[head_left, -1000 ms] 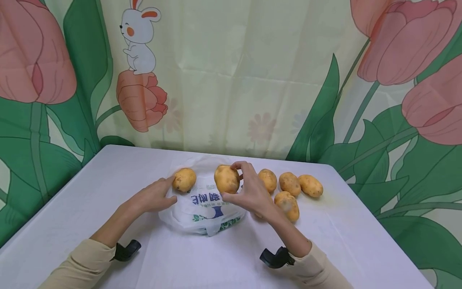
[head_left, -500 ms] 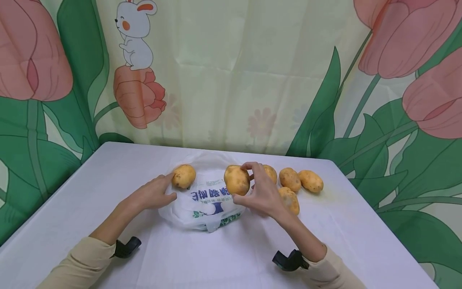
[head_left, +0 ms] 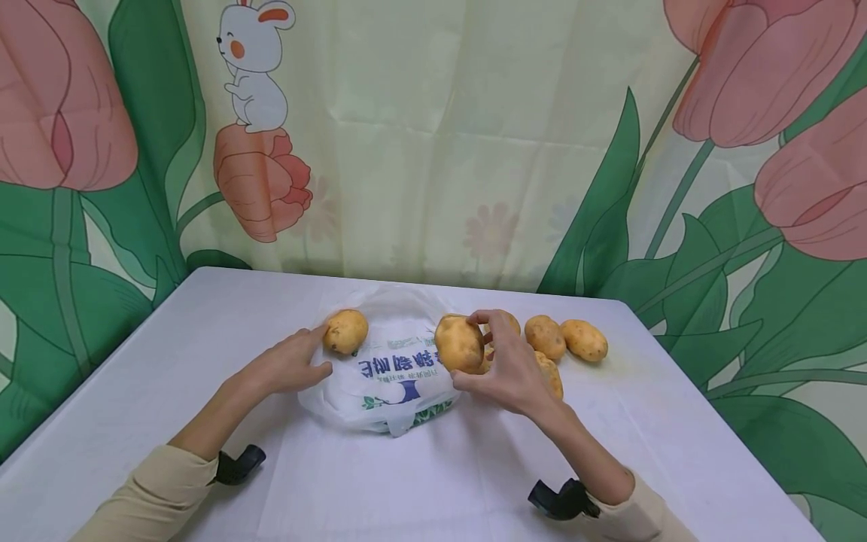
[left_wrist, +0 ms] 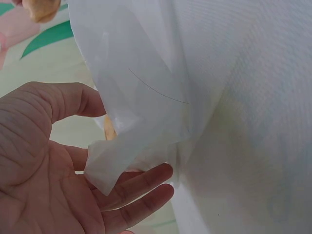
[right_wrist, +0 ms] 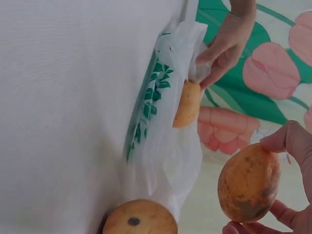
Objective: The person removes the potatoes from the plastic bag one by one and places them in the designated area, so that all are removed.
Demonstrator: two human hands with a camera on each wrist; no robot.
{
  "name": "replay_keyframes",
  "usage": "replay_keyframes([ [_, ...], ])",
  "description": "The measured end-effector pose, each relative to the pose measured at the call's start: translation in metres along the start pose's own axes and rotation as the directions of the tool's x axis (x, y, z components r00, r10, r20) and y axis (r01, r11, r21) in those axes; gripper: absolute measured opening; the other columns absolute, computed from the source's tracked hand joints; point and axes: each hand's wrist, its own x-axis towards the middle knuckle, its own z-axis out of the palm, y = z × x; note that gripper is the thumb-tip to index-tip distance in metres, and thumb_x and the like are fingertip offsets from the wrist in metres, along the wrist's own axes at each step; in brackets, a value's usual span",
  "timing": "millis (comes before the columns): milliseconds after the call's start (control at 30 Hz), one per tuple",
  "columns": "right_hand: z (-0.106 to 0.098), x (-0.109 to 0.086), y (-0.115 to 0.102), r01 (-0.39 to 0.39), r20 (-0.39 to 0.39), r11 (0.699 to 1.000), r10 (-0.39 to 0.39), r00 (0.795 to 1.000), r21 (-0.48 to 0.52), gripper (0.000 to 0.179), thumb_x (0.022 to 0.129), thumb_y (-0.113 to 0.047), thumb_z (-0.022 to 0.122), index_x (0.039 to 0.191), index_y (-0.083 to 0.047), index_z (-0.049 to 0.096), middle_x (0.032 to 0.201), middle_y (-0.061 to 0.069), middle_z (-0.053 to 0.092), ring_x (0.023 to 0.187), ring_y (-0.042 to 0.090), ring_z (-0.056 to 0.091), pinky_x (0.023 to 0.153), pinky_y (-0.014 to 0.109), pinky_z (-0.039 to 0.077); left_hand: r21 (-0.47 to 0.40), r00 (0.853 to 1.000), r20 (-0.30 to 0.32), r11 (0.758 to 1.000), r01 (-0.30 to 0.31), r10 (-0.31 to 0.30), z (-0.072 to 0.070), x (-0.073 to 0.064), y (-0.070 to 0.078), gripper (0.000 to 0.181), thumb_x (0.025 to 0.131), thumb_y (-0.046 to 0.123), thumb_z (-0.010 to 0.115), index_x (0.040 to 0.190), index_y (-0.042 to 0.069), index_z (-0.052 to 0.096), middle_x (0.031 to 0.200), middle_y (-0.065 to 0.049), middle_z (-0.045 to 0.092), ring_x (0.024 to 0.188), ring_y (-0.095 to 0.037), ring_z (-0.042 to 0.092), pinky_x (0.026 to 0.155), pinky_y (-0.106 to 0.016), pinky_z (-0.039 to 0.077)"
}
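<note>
My right hand [head_left: 509, 369] pinches a potato [head_left: 460, 342] between thumb and fingers, raised over the right edge of a white plastic bag [head_left: 379, 406]. Dark scuffs mark this potato [right_wrist: 248, 185] in the right wrist view. The printed bag lies flattened on the table. Another potato [head_left: 346, 332] rests on its left part. My left hand [head_left: 290, 363] reaches to that potato's left side with fingers extended and thumb spread apart. In the left wrist view a loose flap of the bag [left_wrist: 109, 165] lies against the left hand's fingers [left_wrist: 141, 187].
Right of the bag sit more potatoes, among them one at the back [head_left: 544, 337] and an elongated one [head_left: 584, 341]. The right forearm partly hides a nearer potato [head_left: 549, 374]. A tulip-patterned curtain [head_left: 433, 150] hangs behind the white-covered table [head_left: 379, 489].
My right hand has carried its potato to the right, from above the middle of the bag to its right edge. The left hand stays by the potato on the bag.
</note>
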Motion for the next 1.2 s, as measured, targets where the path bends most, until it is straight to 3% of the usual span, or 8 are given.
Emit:
replay_keyframes([
  [267,-0.009,-0.006,0.012,-0.021,-0.001,1.0,0.021,1.0,-0.008,0.073,0.073,-0.021,0.085,0.135,-0.012,0.048,0.133,0.005,0.055,0.105,0.025,0.058,0.086,0.047,0.053,0.006,1.0,0.0,1.0,0.004,-0.004,-0.001,-0.001,0.002,0.079,0.094,0.023,0.065,0.152,-0.017,0.028,0.136,-0.036,0.051,0.094,-0.03,0.054,0.072,-0.038,0.049],
  [600,-0.027,-0.011,0.028,-0.039,-0.039,0.999,0.038,0.999,-0.025,0.073,0.074,-0.017,0.087,0.136,-0.008,0.05,0.132,0.005,0.057,0.1,0.023,0.058,0.079,0.032,0.053,0.004,1.0,-0.006,1.0,0.003,-0.003,0.001,0.0,0.0,0.079,0.094,0.022,0.065,0.152,-0.017,0.028,0.134,-0.036,0.052,0.092,-0.03,0.054,0.071,-0.037,0.049],
  [933,-0.037,-0.019,0.04,-0.115,-0.045,0.992,0.113,0.993,-0.055,0.073,0.075,-0.016,0.084,0.137,-0.005,0.046,0.132,0.009,0.053,0.108,0.027,0.058,0.086,0.039,0.053,-0.006,1.0,0.008,1.0,0.019,-0.018,0.002,0.0,0.001,0.079,0.095,0.022,0.065,0.153,-0.016,0.027,0.136,-0.035,0.051,0.092,-0.03,0.054,0.07,-0.036,0.049],
  [1200,-0.05,-0.023,0.047,-0.139,-0.061,0.989,0.137,0.989,-0.044,0.073,0.077,-0.015,0.085,0.138,-0.003,0.045,0.135,0.012,0.052,0.11,0.029,0.057,0.088,0.046,0.053,-0.003,1.0,0.005,1.0,-0.006,0.006,-0.001,-0.001,0.001,0.079,0.095,0.022,0.064,0.153,-0.017,0.026,0.139,-0.038,0.048,0.095,-0.031,0.055,0.074,-0.039,0.049],
])
